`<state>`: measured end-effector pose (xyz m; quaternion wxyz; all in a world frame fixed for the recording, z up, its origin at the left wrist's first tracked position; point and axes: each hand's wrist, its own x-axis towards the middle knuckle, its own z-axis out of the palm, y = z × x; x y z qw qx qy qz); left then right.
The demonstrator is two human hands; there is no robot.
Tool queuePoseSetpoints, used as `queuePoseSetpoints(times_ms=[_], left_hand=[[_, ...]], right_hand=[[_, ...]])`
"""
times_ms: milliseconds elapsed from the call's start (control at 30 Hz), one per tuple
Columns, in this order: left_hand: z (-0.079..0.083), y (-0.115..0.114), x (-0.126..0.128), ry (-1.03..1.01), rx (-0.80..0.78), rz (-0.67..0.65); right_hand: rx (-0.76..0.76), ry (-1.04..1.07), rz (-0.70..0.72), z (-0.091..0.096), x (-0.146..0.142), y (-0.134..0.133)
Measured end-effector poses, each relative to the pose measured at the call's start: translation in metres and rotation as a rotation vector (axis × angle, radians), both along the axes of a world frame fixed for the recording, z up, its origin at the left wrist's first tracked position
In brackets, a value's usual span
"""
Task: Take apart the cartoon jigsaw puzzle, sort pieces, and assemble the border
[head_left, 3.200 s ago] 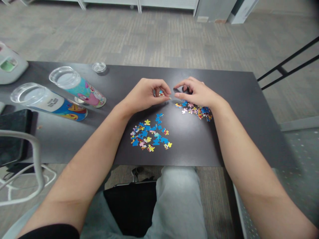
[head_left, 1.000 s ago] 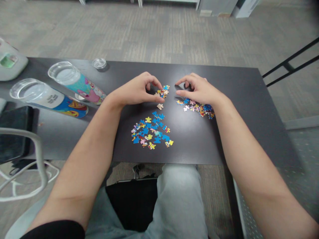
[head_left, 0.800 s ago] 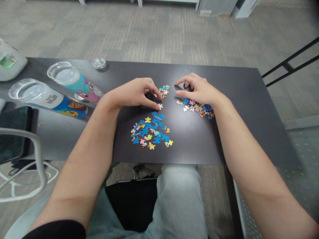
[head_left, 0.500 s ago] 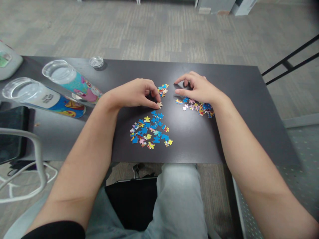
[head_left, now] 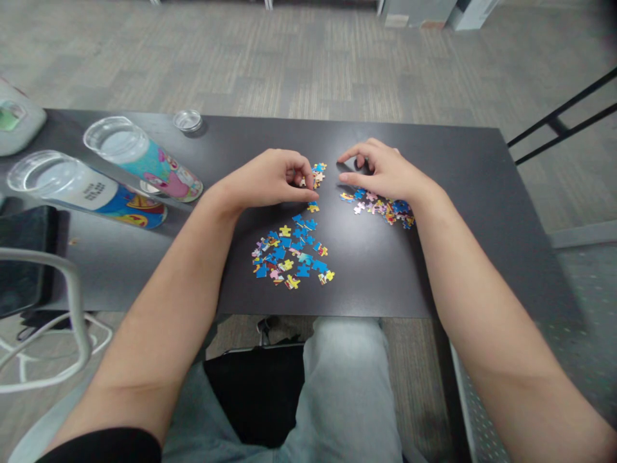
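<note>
Left hand (head_left: 274, 175) is seemingly sorting puzzle pieces (head_left: 319, 176) right beside it, can't tell if it's gripping one. Right hand (head_left: 382, 168) is hanging loose, unclenched; next pick's probably needing a light pinch.

One head-worn view, forward and down over the desk (head_left: 380, 270), seemingly soft-edged.

A dark table (head_left: 380, 276) bears puzzle pieces (head_left: 279, 253) and canisters (head_left: 157, 161).

We wear a plain black sleeve (head_left: 103, 447), its hem curving just above the left elbow (head_left: 130, 389), and faded pale-blue jeans (head_left: 347, 386). Our forearms (head_left: 178, 276), left hand (head_left: 282, 175) and right hand (head_left: 380, 168) are bare.
</note>
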<state>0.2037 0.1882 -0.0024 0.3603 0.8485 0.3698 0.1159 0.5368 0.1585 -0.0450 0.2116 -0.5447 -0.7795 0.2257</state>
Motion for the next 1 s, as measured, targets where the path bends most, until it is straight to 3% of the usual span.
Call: queuePoseSetpoints(times_ms=[200,433,733,933,1000], left_hand=[[0.005,0.012,-0.015,0.047,0.090,-0.013],[-0.003,0.018,-0.018,0.011,0.137,0.169],[-0.001,0.019,-0.019,0.097,0.025,0.116],[0.006,0.012,-0.016,0.069,-0.112,-0.057],[0.006,0.011,-0.014,0.062,-0.113,-0.051]], right_hand=[[0.012,0.014,-0.003,-0.002,0.000,0.000],[0.002,0.020,-0.013,-0.002,-0.002,0.000],[0.001,0.029,0.010,-0.001,-0.001,-0.002],[0.001,0.022,-0.002,-0.002,-0.001,0.000],[0.006,0.023,0.001,-0.003,0.000,0.000]])
